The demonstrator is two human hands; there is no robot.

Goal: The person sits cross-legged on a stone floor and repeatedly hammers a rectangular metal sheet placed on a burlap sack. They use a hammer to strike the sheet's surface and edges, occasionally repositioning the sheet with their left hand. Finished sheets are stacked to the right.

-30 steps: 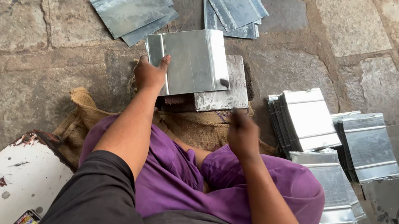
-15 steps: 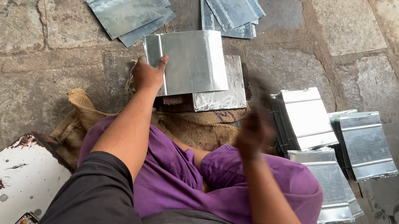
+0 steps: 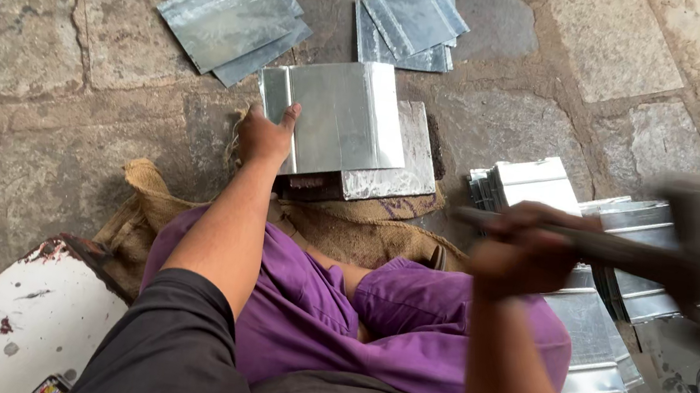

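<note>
Person sat cross-legged on stone floor [image 3: 6,112], purple trousers, burlap sacking [image 3: 337,222] under legs. Left hand [image 3: 265,134] was pressed on near-left edge of a bent metal sheet [image 3: 338,116], thumb on top, fingers around the edge; sheet lay flat on a block [image 3: 390,170] w/ a shiny top plate, just ahead of the knees. Right hand [image 3: 520,252] was closed around a dark handle of a hammer-like tool [image 3: 634,255], held up at right, blurred w/ motion, head not clear. Hands well apart. Stack of folded sheets [image 3: 534,184] stood just beside right hand; two loose piles of flat sheets [image 3: 230,14] [image 3: 411,18] lay farther out on floor. White board [image 3: 12,327] at near left.
</note>
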